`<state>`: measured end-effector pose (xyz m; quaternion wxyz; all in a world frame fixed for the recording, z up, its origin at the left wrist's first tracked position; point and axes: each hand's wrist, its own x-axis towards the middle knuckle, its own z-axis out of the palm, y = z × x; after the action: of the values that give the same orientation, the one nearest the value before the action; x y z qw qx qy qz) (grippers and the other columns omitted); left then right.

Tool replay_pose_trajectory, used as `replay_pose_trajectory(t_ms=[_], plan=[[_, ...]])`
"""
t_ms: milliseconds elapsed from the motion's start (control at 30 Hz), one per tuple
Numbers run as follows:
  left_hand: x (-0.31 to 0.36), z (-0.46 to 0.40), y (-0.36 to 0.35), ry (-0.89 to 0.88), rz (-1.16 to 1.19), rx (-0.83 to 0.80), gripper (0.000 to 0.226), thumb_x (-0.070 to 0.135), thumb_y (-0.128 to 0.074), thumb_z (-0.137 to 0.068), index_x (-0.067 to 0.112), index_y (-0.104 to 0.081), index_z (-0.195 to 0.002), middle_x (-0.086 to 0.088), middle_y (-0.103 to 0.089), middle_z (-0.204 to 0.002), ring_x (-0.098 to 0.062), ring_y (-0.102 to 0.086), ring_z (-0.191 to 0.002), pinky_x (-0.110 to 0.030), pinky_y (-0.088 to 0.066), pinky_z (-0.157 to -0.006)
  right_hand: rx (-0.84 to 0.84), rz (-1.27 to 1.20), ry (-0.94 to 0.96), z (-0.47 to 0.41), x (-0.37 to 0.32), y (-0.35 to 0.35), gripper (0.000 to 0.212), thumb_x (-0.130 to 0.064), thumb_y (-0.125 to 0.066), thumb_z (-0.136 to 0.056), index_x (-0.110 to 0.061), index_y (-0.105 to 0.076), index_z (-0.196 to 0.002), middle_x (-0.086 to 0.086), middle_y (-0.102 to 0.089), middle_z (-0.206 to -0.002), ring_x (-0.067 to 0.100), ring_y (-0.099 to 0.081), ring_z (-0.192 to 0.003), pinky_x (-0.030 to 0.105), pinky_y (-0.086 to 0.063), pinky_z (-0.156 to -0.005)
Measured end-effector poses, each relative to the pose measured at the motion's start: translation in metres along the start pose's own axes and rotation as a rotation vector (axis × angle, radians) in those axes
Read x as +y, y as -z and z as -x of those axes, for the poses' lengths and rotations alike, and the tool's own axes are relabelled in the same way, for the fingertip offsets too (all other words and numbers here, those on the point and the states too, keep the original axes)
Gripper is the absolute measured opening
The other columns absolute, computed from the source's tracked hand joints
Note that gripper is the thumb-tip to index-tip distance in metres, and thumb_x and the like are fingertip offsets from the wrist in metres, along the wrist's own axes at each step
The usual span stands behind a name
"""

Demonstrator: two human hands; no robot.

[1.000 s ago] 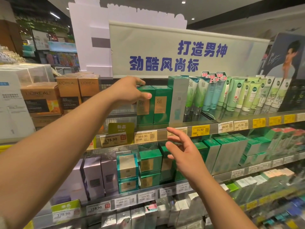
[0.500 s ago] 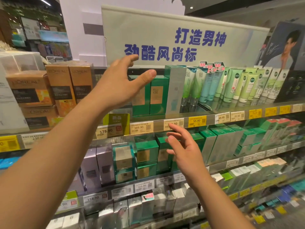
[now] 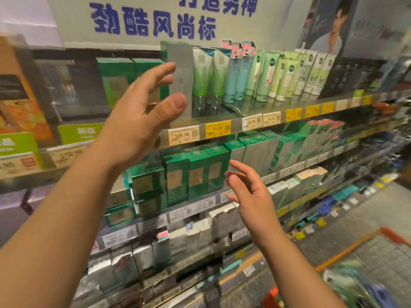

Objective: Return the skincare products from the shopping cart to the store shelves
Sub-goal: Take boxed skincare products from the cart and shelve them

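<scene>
head view: my left hand (image 3: 142,121) and right hand (image 3: 251,192) hang spread and empty before the green boxes (image 3: 195,174) on the steel shelf (image 3: 295,112). next item waits in the orange-rimmed wire shopping cart (image 3: 364,238), lower right; i'd reach there.

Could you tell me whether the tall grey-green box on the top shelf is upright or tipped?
Upright: the tall grey-green box stands vertically beside the green tubes.

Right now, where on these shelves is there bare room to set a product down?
The dark gap on the top shelf, between the orange cardboard boxes and the green square boxes, looks free, though blurred. The upright green and blue tubes stand packed; the middle shelf's green boxes leave no room.
</scene>
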<state>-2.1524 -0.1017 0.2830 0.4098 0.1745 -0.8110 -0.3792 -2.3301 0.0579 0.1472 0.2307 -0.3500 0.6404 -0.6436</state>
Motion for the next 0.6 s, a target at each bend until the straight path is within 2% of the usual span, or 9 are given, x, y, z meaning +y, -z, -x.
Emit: replay_pose_trajectory(t_ms=[133,200,267,333,433,600], plan=[[-0.003,-0.003,-0.056,0.027,0.072,-0.117,0.113,0.102,-0.05,-0.056,0.041,-0.04,-0.151,0.008,-0.049,-0.151,-0.004,-0.043,-0.14,-0.047,-0.037,-0.117,0.049,-0.004,-0.021,0.011,0.005,0.041,0.027,-0.048,-0.063,-0.093,-0.06,-0.066,-0.117,-0.015,-0.067,-0.123,0.005,-0.064,-0.117,0.049,-0.053,-0.104],[-0.006,-0.002,-0.088,0.052,0.14,-0.184,0.113,0.101,-0.053,-0.056,0.04,-0.042,-0.15,0.006,-0.05,-0.15,-0.003,-0.046,-0.138,-0.044,-0.039,-0.117,0.087,-0.005,-0.032,0.017,0.008,0.06,0.026,-0.044,-0.063,-0.097,-0.06,-0.066,-0.117,-0.017,-0.067,-0.121,0.004,-0.064,-0.116,0.048,-0.053,-0.105],[-0.009,-0.001,-0.126,0.071,0.167,-0.267,0.112,0.101,-0.052,-0.056,0.039,-0.044,-0.149,0.005,-0.053,-0.148,-0.007,-0.048,-0.137,-0.047,-0.036,-0.119,0.143,-0.008,-0.042,0.023,0.012,0.085,0.027,-0.039,-0.062,-0.1,-0.057,-0.067,-0.119,-0.017,-0.068,-0.121,0.003,-0.064,-0.117,0.048,-0.053,-0.105],[-0.01,0.002,-0.17,0.103,0.18,-0.369,0.107,0.103,-0.05,-0.056,0.044,-0.046,-0.145,0.007,-0.054,-0.145,-0.009,-0.048,-0.137,-0.05,-0.034,-0.119,0.207,-0.007,-0.054,0.031,0.019,0.116,0.027,-0.037,-0.062,-0.101,-0.054,-0.067,-0.122,-0.016,-0.068,-0.123,0.002,-0.064,-0.117,0.046,-0.052,-0.106],[-0.007,0.012,-0.237,0.165,0.227,-0.521,0.098,0.104,-0.05,-0.052,0.052,-0.046,-0.135,0.011,-0.053,-0.145,-0.006,-0.048,-0.136,-0.047,-0.035,-0.119,0.299,-0.002,-0.078,0.047,0.03,0.161,0.029,-0.036,-0.06,-0.102,-0.051,-0.066,-0.126,-0.019,-0.066,-0.125,-0.002,-0.061,-0.117,0.043,-0.052,-0.107],[-0.004,0.035,-0.346,0.227,0.271,-0.728,0.093,0.103,-0.055,-0.049,0.054,-0.049,-0.128,0.01,-0.055,-0.145,-0.004,-0.049,-0.136,-0.045,-0.036,-0.12,0.422,-0.032,-0.169,0.078,0.062,0.236,0.029,-0.038,-0.059,-0.103,-0.053,-0.063,-0.127,-0.02,-0.062,-0.135,-0.003,-0.058,-0.125,0.039,-0.05,-0.108]])
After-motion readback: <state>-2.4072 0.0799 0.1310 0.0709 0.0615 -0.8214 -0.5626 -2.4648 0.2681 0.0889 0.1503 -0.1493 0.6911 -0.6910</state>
